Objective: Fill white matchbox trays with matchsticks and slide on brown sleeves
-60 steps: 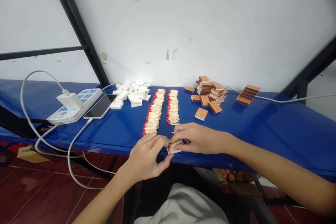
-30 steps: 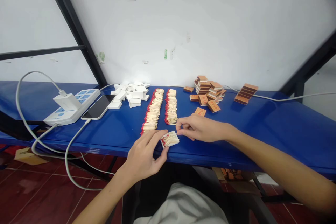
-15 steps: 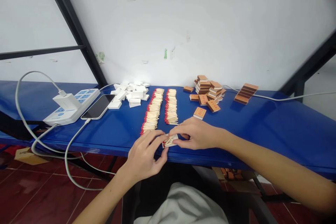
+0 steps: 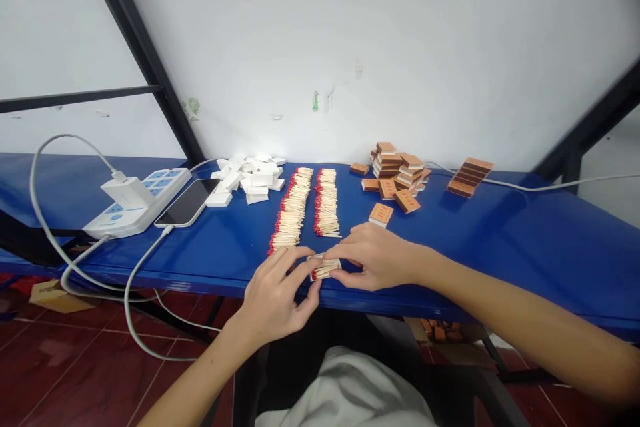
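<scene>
A small white matchbox tray point(image 4: 324, 268) filled with red-tipped matches sits near the front edge of the blue table point(image 4: 500, 240). My left hand point(image 4: 277, 297) pinches its left end with thumb and fingers. My right hand point(image 4: 375, 257) grips its right end, fingers curled over the matches. Just behind lie two long rows of loose matches point(image 4: 307, 207). A single orange matchbox sleeve point(image 4: 381, 214) lies beyond my right hand.
A heap of empty white trays point(image 4: 250, 179) lies at the back left. Stacked orange matchboxes point(image 4: 397, 173) and a fanned stack point(image 4: 469, 177) sit at the back right. A phone point(image 4: 189, 203), power strip point(image 4: 135, 203) and cables lie at the left.
My right hand left the tray one second ago, reached toward the match rows, then came back onto the tray. My left hand stayed on the tray throughout.
</scene>
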`<state>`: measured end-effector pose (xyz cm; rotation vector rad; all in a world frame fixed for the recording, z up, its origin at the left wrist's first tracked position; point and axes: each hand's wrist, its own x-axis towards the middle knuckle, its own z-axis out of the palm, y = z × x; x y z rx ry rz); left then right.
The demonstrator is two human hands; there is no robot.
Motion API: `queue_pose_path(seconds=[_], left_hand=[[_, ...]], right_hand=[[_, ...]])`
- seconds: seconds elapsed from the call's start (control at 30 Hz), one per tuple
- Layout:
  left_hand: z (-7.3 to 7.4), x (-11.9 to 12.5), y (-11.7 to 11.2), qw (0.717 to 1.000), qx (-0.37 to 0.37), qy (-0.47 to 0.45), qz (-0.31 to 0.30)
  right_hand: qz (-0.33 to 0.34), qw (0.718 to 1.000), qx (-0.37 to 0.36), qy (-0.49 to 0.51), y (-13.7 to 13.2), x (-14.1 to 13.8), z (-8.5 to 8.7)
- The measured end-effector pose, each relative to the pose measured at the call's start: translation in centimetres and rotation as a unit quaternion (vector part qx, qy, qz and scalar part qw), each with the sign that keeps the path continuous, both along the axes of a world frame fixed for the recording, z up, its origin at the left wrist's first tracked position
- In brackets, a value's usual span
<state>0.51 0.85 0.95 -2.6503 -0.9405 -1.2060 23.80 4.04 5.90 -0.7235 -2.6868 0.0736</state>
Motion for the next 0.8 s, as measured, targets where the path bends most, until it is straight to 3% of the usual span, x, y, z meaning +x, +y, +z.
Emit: queue_pose_path(seconds=[0.13,0.37,0.8], left_hand=[[0.0,0.0,0.0,1.0,-0.001,0.008,0.002],[0.1,0.0,0.0,1.0,-0.007,0.02,0.003],[0.2,-0.1,0.0,0.999,-0.006,0.052,0.002]], right_hand=[[0.012,1.0,-0.017,-0.009,0.1,0.0,0.1],[0.015,0.987,-0.161,0.006,0.3,-0.1,0.8],[0.038,0.962,-0.266,0.055,1.1,0.5,0.8]])
